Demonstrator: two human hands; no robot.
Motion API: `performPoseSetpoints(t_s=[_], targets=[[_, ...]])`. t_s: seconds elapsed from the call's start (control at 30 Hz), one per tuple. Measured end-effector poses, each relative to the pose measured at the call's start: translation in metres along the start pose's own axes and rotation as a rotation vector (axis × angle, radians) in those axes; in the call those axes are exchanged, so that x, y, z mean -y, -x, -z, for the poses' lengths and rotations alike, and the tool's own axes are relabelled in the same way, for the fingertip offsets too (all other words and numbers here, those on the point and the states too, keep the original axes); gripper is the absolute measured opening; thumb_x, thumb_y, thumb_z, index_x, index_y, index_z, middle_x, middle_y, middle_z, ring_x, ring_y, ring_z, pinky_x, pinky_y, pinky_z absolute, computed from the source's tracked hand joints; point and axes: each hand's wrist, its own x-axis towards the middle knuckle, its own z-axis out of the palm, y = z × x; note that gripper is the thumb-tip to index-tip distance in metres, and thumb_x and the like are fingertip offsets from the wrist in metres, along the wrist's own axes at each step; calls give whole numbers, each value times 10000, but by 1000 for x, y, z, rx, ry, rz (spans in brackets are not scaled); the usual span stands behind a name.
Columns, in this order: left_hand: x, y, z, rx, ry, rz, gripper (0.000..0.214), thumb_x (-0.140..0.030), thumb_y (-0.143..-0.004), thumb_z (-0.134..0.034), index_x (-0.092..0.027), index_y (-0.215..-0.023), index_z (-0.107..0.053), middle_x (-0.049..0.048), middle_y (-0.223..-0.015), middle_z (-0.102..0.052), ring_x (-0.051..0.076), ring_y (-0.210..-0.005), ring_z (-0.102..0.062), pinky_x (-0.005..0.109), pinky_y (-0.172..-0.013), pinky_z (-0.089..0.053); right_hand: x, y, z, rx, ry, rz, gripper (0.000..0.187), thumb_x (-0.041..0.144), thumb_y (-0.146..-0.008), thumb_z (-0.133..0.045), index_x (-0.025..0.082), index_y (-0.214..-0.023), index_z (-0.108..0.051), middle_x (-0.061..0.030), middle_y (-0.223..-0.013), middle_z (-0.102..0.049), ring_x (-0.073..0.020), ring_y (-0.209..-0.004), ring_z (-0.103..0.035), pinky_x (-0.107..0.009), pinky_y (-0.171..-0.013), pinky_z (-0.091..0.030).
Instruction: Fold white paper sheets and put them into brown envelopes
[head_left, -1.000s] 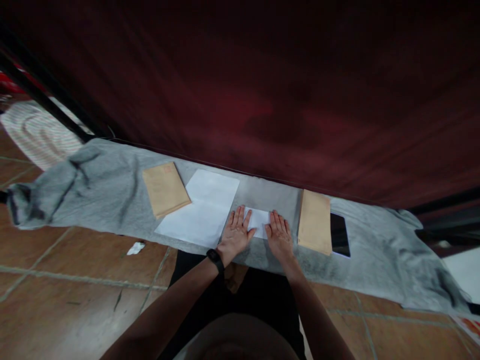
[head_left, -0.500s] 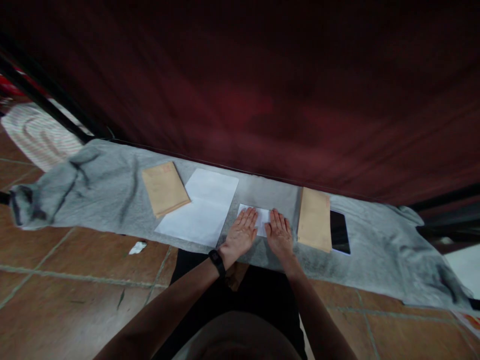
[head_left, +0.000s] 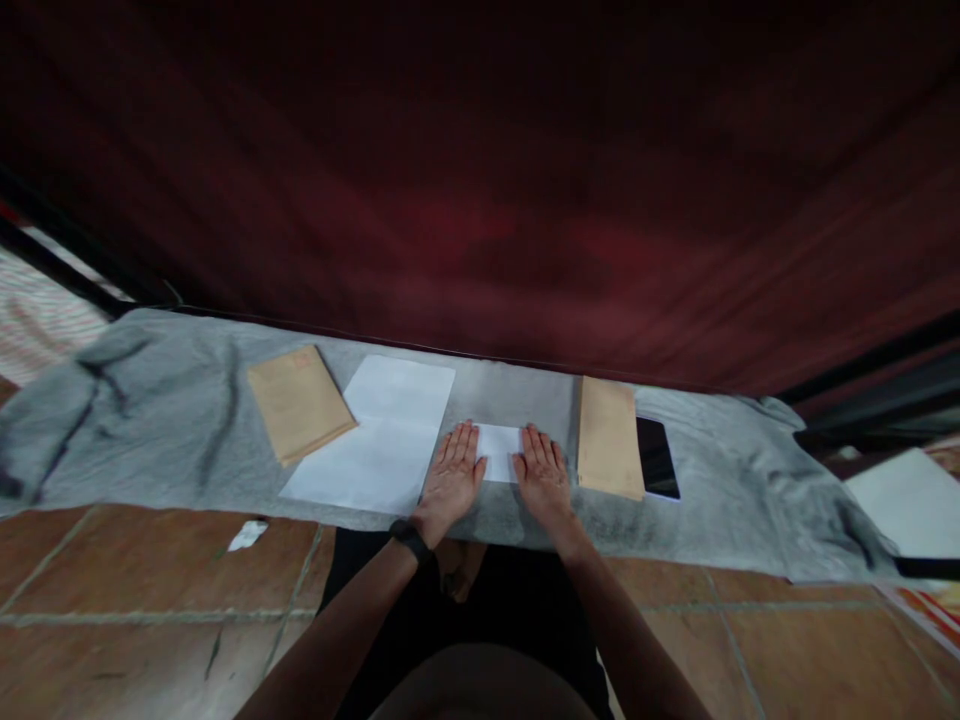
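A small folded white paper (head_left: 498, 452) lies on a grey cloth (head_left: 187, 420) spread over the floor. My left hand (head_left: 453, 475) presses flat on the paper's left part, fingers stretched out. My right hand (head_left: 541, 472) lies flat on its right part, fingers also extended. A black band sits on my left wrist. A larger white sheet (head_left: 375, 435) lies just left of my left hand. A brown envelope (head_left: 297, 402) overlaps that sheet's far left corner.
A second brown envelope (head_left: 607, 438) lies right of my right hand, with a dark tablet (head_left: 656, 458) beside it. A dark red curtain (head_left: 480, 180) hangs behind the cloth. A scrap of white paper (head_left: 246, 535) lies on the brown floor tiles.
My left hand slid right over the folded paper and then back left, so the paper's middle shows again. The camera tilted, shifting the whole scene slightly left and down.
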Motion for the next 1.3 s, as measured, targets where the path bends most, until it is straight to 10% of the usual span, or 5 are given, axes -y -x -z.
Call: performPoseSetpoints(t_s=[0.37, 0.73, 1.3], targets=[[4, 4, -5, -67, 40, 28, 606, -330, -1000, -314, -58, -1542, -295, 188, -1573, -367, 278, -1486, -301, 509, -1207, -287, -5, 13, 1, -93, -18, -81, 541, 230, -1021, -333, 105, -1548, -320, -153, -1562, -402, -268, -1443, -371, -478, -1157, -339], [7, 4, -10, -56, -4, 20, 581, -317, -998, -302, -42, -1506, -370, 180, -1566, -392, 269, -1480, -318, 469, -1202, -309, 59, 19, 1, -24, -141, 141, 498, 303, -1036, -375, 139, -1505, -409, -114, -1553, -427, -225, -1448, -381, -446, -1186, -320], [5, 23, -8, -109, 6, 27, 569, -314, -983, -358, -94, -1507, -377, 185, -1561, -394, 308, -1468, -341, 553, -1161, -350, 7, 45, 5, -94, -40, 47, 570, 372, -1029, -395, 111, -1533, -346, -150, -1520, -468, -276, -1421, -415, -472, -1158, -331]])
